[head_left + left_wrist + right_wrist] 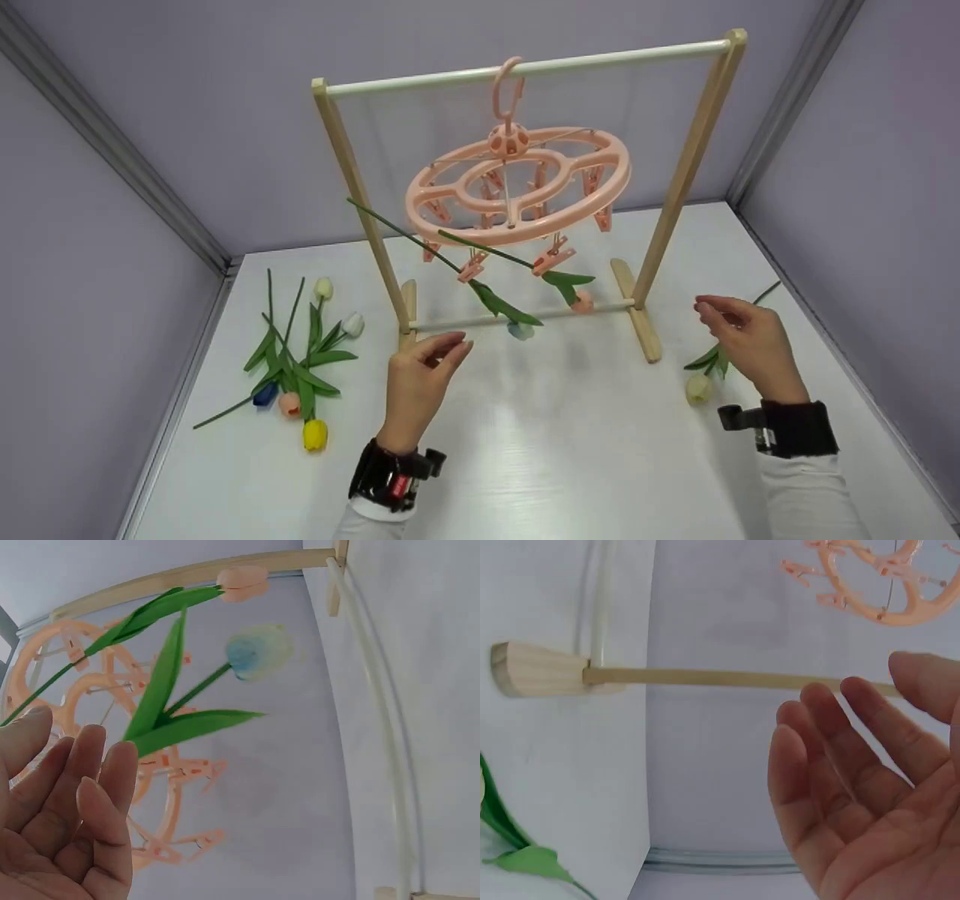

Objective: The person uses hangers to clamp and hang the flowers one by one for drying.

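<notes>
Left hand (pixel 420 386) and right hand (pixel 754 349) are both loosely curved, nothing in them. Pale blue flower (pixel 520 330) and pink flower (pixel 583 302) dangle from the hanger's (pixel 508 140) near clips (pixel 553 259). Personally I'd steady the hanger while squeezing any clip.

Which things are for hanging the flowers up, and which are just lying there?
In the job:
pink hanger
stand
clipped peach tulip
clipped pale blue tulip

Lying about, perhaps for later:
tulip pile on the left
cream tulip on the right
</notes>
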A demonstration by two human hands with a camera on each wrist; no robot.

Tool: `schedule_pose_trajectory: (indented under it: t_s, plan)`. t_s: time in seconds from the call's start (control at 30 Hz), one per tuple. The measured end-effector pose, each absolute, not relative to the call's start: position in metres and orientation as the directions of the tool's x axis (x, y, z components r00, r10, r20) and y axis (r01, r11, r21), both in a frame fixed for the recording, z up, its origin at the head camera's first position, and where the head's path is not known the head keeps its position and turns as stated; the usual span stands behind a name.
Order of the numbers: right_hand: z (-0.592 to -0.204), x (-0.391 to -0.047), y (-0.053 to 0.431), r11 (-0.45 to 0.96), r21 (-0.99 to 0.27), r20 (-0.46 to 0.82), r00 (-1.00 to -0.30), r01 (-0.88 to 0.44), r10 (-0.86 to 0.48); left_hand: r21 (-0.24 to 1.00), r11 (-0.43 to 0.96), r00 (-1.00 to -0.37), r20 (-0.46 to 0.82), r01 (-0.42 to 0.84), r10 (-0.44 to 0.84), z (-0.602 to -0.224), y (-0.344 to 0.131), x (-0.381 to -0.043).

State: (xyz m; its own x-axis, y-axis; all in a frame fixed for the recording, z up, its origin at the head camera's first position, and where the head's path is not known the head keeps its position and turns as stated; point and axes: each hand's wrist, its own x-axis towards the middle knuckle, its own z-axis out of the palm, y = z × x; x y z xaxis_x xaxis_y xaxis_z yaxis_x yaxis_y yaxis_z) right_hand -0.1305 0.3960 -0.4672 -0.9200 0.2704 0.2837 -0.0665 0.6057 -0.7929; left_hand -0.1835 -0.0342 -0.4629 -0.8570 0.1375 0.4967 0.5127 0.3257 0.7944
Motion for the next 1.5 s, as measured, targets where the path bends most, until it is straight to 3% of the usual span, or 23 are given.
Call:
schedule_pose_trajectory:
  t_s: [0.23,0.47,0.9,1.27,1.5]
  plan:
    - [-0.494,-0.128,0.444,0.508,-0.825,0.043,-0.868,0.248,0.494,0.847,0.347,-0.915,0.391,0.402,0.104,-0.488,-0.059,-0.172]
    - [-0.519,-0.148,0.478,0.612,-0.654,-0.111,-0.857,0.445,0.503,0.873,0.371,-0.948,0.287,0.317,0.134,-0.508,-0.061,-0.156]
    - [-0.543,-0.178,0.491,0.641,-0.515,-0.301,-0.820,0.569,0.486,0.882,0.398,-0.958,0.167,0.251,0.234,-0.526,-0.047,-0.126]
    - [-0.548,-0.182,0.489,0.499,-0.619,-0.359,-0.783,0.607,0.508,0.889,0.376,-0.948,0.165,0.263,0.272,-0.531,-0.045,-0.119]
    - [-0.529,-0.173,0.469,0.426,-0.738,-0.283,-0.813,0.523,0.508,0.899,0.359,-0.949,0.155,0.251,0.276,-0.533,-0.044,-0.117]
